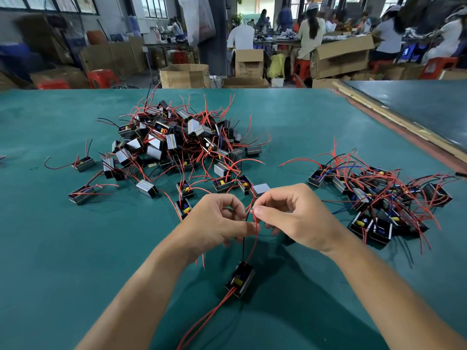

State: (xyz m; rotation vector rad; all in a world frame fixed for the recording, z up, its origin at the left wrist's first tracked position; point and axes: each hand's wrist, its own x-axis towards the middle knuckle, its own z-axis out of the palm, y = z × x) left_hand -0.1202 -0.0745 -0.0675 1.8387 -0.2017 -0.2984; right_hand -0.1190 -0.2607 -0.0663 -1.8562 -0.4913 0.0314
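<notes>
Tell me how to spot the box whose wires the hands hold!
Look at the green table. Go past the big heap and the smaller heap to the left hand and right hand. Just below them is one black box, all alone, its red and black wires rising into the fingers.

Green table [75, 248], cardboard boxes [341, 56], red stools [102, 78], windows [154, 6]

red leads [194, 332] cut off at bottom edge, background workers [310, 29] blurred

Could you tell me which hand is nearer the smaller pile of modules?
Right. The right hand sits just left of the smaller pile; the left hand is farther left. Both pinch wires.
</notes>
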